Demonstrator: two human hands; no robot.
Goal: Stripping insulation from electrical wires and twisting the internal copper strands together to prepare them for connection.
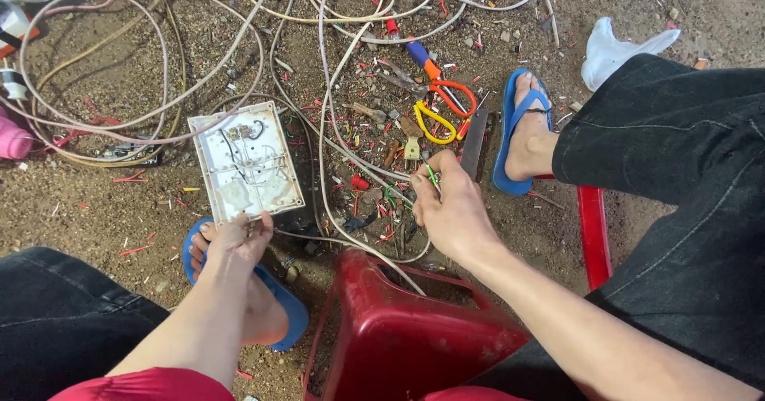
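1. On the gritty dirt floor (96,210), a white rectangular plastic panel with thin wires on its back (245,162) lay flat, its long axis running away from the person.
2. Left hand (231,246) was clamped on the panel's near edge.
3. Right hand (450,206), to the panel's right, pinched a thin green wire (431,176) between closed fingertips.
4. Orange-and-yellow-handled scissors (442,106) lay just beyond.

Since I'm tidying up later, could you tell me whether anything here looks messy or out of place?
Yes. Red and green wire offcuts litter the dirt ground, pale cables sprawl in tangled loops, and the white panel held by the left hand lies open with its wiring exposed.
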